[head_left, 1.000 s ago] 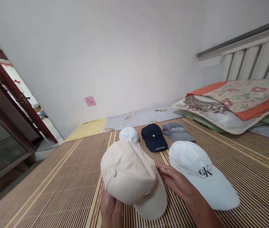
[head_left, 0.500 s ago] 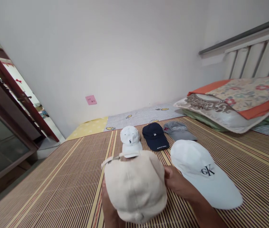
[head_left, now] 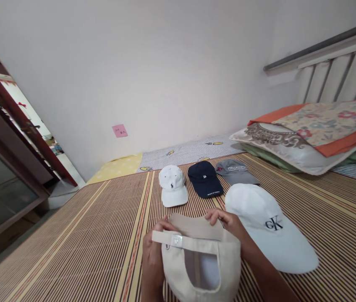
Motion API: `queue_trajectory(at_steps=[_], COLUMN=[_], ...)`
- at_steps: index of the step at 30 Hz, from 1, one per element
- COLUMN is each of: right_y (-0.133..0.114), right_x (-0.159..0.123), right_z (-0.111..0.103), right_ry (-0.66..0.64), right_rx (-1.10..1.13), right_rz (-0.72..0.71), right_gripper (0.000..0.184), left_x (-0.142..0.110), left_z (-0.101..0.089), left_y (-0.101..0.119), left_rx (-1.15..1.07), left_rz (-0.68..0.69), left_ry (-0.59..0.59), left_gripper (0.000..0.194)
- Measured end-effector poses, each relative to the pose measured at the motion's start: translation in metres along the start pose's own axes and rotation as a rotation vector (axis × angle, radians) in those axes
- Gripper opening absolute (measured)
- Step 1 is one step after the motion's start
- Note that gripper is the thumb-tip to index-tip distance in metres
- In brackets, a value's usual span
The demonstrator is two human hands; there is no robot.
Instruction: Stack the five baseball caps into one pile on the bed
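on ribbed mat (head_left: pixel 71 251), soft beige cap (head_left: pixel 201 262)

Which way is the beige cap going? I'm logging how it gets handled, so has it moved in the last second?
Yes. The beige cap has been flipped, back strap now up, and sits lower, clear of the small white cap it earlier overlapped.
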State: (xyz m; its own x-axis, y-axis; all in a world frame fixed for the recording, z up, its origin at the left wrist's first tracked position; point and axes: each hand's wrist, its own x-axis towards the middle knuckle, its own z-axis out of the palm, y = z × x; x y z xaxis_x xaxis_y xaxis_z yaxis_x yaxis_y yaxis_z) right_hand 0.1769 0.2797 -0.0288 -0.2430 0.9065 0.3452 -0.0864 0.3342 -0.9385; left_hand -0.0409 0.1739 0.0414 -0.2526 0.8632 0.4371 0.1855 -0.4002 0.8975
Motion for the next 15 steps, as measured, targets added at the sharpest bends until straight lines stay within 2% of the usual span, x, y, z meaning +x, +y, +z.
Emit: queue_trajectory(at_steps=[4, 7, 10, 13, 15], right_y=[0.010, 0.012, 0.014, 0.015, 0.007], right_x=[0.002, -0.001, -0.002, -0.001, 0.001], right_z=[-0.006, -0.005, -0.003, -0.002, -0.003], right_ry=[0.073, 0.113, 0.148, 0.210, 0.272], right_rx=[-0.076, -0.089, -0.077, -0.079, -0.099], right_rz=[-0.043, -0.027, 0.081, 0.150, 0.139], right_gripper=[0.015, 0.011, 0.010, 0.027, 0.031], left_x=[0.001, 0.000, 0.000, 0.001, 0.001], left_z=[-0.002, 0.000, -0.002, -0.005, -0.005], left_y=[0.010, 0.007, 0.002, -0.003, -0.004], left_rx=[0.149, 0.134, 0.070, 0.000, -0.027], left_rz=[0.021, -0.034, -0.066, -0.091, -0.095], left_ry=[-0.293, -0.357, -0.361, -0.296, -0.225], left_gripper=[0.038, 0.037, 0.043, 0.046, 0.048])
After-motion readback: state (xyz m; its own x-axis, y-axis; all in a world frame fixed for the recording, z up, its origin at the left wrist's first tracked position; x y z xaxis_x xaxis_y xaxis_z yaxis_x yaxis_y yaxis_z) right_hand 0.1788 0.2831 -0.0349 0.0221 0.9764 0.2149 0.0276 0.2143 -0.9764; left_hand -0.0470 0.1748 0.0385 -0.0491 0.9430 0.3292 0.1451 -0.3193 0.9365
